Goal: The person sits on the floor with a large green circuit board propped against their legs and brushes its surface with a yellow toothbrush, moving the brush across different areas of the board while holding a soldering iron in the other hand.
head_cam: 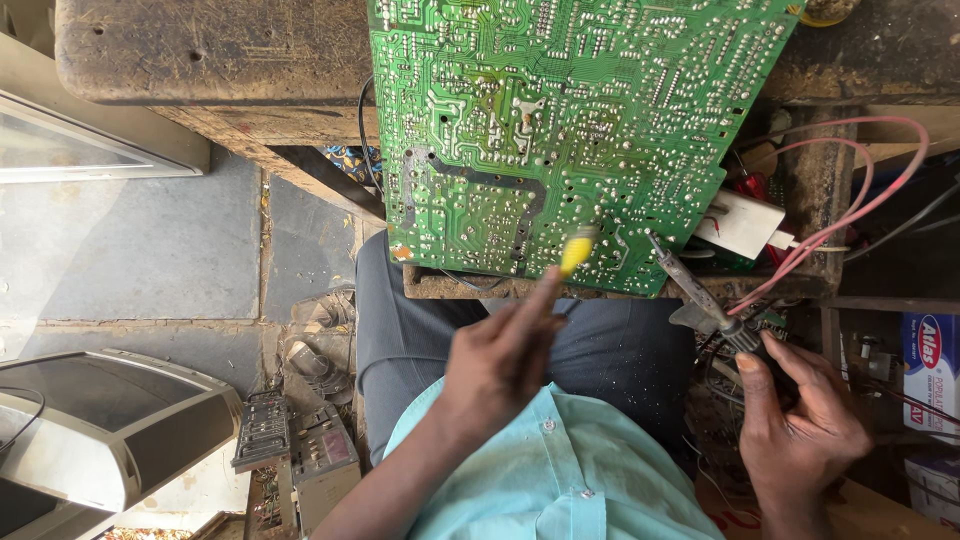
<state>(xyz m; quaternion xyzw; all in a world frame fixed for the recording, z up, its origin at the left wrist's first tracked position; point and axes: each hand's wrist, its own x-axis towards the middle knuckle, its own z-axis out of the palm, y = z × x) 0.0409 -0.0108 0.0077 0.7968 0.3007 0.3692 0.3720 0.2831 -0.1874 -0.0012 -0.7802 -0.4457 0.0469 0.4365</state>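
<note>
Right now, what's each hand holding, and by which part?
Left hand pinches a yellow-tipped tool by its lower end, tip at the green board. Right hand grips a soldering iron by its handle, tip on the board.

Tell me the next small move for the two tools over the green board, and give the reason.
Probably bring the soldering iron tip onto the joint beside the yellow-tipped tool. The right hand holds the iron slanted, its tip already at the lower edge of the green circuit board, while the left hand points the yellow tip at a nearby spot. Whether either touches the board, I cannot tell.
</note>
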